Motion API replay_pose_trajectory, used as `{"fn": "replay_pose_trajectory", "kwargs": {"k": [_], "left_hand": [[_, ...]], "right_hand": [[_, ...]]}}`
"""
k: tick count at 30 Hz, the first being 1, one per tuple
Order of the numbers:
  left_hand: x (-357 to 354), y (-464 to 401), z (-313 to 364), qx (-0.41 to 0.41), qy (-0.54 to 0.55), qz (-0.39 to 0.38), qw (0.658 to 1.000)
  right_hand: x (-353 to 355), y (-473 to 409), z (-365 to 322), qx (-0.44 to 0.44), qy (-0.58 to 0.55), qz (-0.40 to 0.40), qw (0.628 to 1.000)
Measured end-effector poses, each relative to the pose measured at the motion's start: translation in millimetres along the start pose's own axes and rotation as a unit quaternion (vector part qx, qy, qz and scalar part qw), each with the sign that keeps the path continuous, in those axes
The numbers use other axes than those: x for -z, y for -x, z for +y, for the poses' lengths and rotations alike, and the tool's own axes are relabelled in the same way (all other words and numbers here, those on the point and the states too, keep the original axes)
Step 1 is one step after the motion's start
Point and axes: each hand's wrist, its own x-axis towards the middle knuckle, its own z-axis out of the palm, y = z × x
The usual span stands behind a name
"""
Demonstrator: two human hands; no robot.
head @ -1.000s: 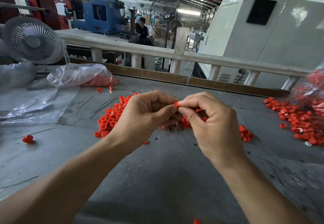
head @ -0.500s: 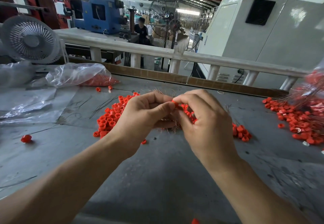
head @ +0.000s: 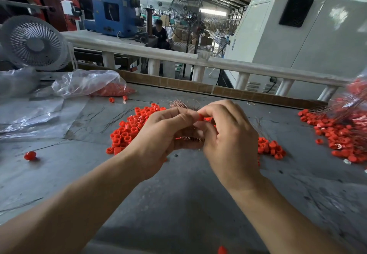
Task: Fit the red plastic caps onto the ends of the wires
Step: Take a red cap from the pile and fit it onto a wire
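Both hands meet above the middle of the grey table [head: 178, 204]. Left hand [head: 158, 134], fingers curled, grips a bundle of copper wires [head: 183, 103]; wire ends fan out just beyond its knuckles and more strands show under the palm. Right hand [head: 230, 138], thumb and forefinger pinched on one red cap [head: 201, 117], held against the left thumb tip. Whether the cap sits on a wire end: cannot tell.

Loose caps pile [head: 127, 130] lies on the table just left of and beneath the hands. Smaller cluster [head: 270, 148] near right of the right hand. Capped wires heap [head: 341, 134] at far right edge. Clear plastic bag [head: 87, 82] of caps far left. White fan [head: 33, 43] beyond it.
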Motion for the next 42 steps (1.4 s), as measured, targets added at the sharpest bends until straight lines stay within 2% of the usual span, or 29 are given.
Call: {"fn": "replay_pose_trajectory", "kwargs": {"k": [6,11,18,28,38,42], "left_hand": [[-3.0,0.1,1.4,-0.001,-0.021,0.035,0.999],[-2.5,1.3,2.5,-0.002,-0.035,0.032,0.999],[3.5,-1.2,-2.9,-0.024,-0.082,0.028,0.996],[5.7,-1.7,-2.1,0.002,-0.102,0.025,0.995],[5.2,-3.2,-3.1,0.026,-0.085,0.061,0.994],[8.2,-5.6,-6.0,-0.004,-0.111,0.08,0.991]], "right_hand": [[2.6,-1.6,4.3,-0.004,-0.018,0.003,1.0],[1.5,-3.2,6.1,-0.011,-0.032,-0.004,0.999],[2.6,-1.5,9.4,-0.049,-0.08,-0.057,0.994],[0.7,3.8,12.0,-0.056,-0.102,-0.099,0.988],[0.0,5.6,10.2,-0.079,-0.113,-0.137,0.981],[-2.1,8.0,9.4,-0.086,-0.132,-0.154,0.975]]}}
